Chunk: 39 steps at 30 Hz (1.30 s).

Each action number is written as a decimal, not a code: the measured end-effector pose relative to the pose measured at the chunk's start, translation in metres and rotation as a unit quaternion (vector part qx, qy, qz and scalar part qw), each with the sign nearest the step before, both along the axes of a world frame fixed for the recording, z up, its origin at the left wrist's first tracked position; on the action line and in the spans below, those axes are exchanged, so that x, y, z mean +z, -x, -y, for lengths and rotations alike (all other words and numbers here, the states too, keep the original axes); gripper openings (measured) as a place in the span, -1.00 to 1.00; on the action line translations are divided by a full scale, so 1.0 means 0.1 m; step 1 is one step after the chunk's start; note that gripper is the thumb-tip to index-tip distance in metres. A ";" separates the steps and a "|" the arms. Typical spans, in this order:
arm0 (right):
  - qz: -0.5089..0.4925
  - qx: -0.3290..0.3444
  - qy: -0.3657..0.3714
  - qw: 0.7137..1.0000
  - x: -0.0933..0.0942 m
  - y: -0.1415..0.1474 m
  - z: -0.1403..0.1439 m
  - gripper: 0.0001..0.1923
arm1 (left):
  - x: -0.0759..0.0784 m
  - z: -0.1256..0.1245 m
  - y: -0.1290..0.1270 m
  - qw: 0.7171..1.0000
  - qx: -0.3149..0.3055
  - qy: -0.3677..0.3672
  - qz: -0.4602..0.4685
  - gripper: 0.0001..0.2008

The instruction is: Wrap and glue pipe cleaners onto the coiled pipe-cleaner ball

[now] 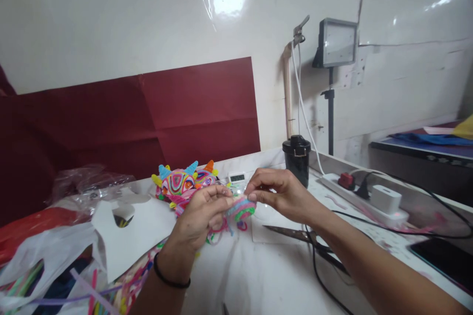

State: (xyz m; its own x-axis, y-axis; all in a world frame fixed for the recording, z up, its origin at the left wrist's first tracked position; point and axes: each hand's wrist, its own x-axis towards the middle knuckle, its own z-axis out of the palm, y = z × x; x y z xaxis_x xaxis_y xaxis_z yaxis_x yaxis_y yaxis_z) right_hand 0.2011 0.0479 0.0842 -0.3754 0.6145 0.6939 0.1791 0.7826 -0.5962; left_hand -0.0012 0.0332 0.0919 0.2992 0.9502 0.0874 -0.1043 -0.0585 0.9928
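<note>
Head view: both hands meet above the middle of the worktop (258, 275), pinching a small coiled pipe-cleaner disc (241, 208) (pink, blue, green). Left hand (201, 214) closes its fingers on the disc's left side; right hand (283, 194) grips its upper right edge. Finished spiked pieces (183, 182) sit just behind; scissors (295, 236) lie right, bare worktop in front.

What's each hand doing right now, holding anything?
Left hand: closed, fingers pinching the coiled craft piece.
Right hand: closed, fingertips pinching the same coiled craft piece from the other side.
</note>
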 end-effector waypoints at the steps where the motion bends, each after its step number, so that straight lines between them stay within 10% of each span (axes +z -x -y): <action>1: -0.004 -0.007 0.001 1.000 0.00 0.00 0.00 -0.91 | 0.00 0.00 0.00 1.000 -0.001 0.001 0.001 -0.74; 23: 0.076 -0.038 -0.136 0.987 0.04 0.05 0.09 -0.84 | -0.02 0.00 0.02 1.000 -0.008 0.000 0.019 -0.71; 39: 0.018 -0.024 0.085 0.996 0.01 0.06 0.08 -0.88 | -0.08 -0.02 -0.07 0.999 0.044 -0.019 -0.025 -0.68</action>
State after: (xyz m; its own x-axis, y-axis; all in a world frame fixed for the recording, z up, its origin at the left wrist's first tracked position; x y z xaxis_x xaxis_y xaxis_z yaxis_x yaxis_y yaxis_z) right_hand 0.1950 0.0401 0.0851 -0.3663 0.7396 0.5647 0.2374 0.6610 -0.7118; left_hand 0.0061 0.0352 0.0835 0.2188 0.9694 0.1114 -0.0481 -0.1034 0.9935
